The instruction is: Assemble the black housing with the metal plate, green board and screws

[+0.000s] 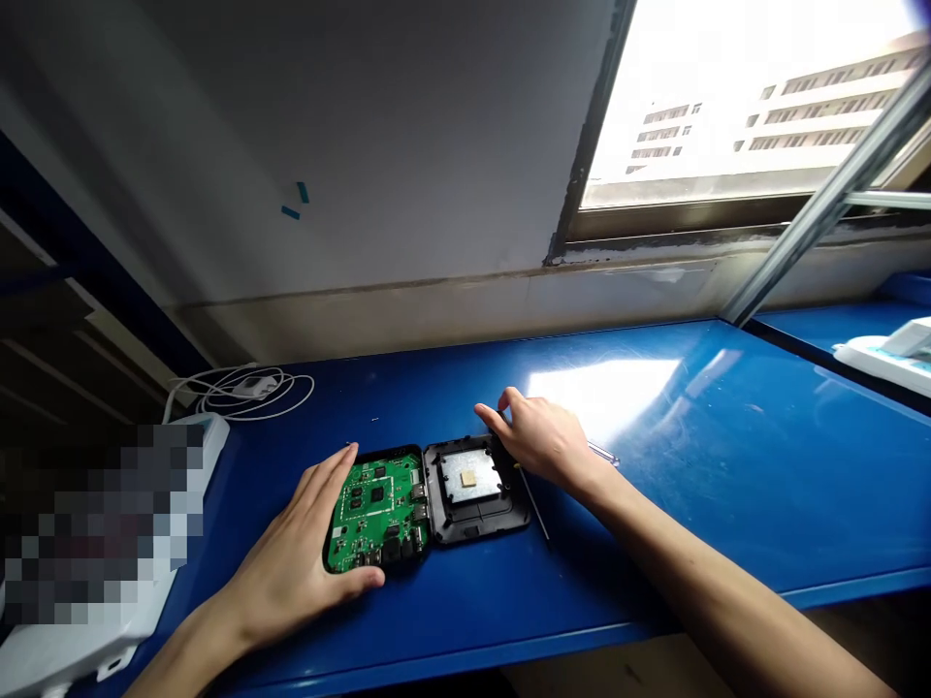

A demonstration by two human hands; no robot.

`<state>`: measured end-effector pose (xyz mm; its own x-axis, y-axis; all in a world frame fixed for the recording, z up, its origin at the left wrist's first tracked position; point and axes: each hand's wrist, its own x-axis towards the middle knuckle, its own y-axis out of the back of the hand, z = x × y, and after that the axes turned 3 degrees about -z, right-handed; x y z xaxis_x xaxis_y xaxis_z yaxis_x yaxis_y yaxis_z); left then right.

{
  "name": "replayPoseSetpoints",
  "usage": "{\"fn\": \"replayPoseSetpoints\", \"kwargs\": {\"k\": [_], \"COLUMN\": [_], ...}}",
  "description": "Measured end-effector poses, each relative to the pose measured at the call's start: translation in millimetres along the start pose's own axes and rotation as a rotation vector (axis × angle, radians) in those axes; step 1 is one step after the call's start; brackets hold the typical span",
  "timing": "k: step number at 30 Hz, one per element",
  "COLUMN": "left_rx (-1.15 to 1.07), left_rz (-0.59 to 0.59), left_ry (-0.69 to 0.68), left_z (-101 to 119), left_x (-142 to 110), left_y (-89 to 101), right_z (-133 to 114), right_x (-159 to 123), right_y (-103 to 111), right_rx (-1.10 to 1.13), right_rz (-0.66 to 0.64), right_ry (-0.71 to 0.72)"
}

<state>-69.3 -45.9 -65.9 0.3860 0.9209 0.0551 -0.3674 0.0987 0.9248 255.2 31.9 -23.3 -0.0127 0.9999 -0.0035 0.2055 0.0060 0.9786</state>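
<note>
An opened black plastic box lies on the blue table. Its left half holds a green circuit board (379, 509); its right half is a black cover (474, 524) with a silver metal plate (484, 472) and a small beige square pad. My left hand (291, 548) grips the board half, fingers along its left side and thumb by the lower edge. At the cover's upper right corner, my right hand (544, 436) is closed around the handle of a thin screwdriver (536, 506). The shaft points down towards me; most of the handle is hidden under the hand.
A white cable (298, 402) lies coiled at the back left, above a white device (156, 591) with a blurred-out part. Behind my right wrist lies a small clear object (603, 453). A metal post (815, 208) rises at the right, near another white device (891, 357).
</note>
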Motion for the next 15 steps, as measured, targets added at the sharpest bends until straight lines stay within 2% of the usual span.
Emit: {"fn": "replayPoseSetpoints", "kwargs": {"k": [4, 5, 7, 9, 10, 12, 15], "left_rx": [-0.066, -0.077, -0.103, -0.130, -0.140, -0.154, -0.177], "left_rz": [-0.026, -0.040, -0.060, -0.079, -0.103, -0.129, -0.123], "left_ry": [-0.005, -0.016, -0.054, -0.067, -0.057, -0.042, -0.042], "left_z": [-1, -2, -1, 0, 1, 3, 6], "left_x": [-1, 0, 2, 4, 4, 6, 7], "left_y": [0.0, 2.1, 7.9, 14.3, 17.3, 21.8, 23.9], "right_z": [-1, -2, -4, -8, -11, -19, -28], "right_x": [-6, -9, -17, -26, -30, -37, -42], "right_y": [5, 6, 10, 12, 13, 11, 7], "right_rx": [-0.038, -0.016, 0.072, 0.178, 0.209, 0.220, 0.195], "right_rz": [0.091, 0.138, 0.148, 0.014, -0.054, -0.164, -0.243], "right_ry": [0.050, 0.125, 0.428, 0.696, 0.764, 0.827, 0.830]}}
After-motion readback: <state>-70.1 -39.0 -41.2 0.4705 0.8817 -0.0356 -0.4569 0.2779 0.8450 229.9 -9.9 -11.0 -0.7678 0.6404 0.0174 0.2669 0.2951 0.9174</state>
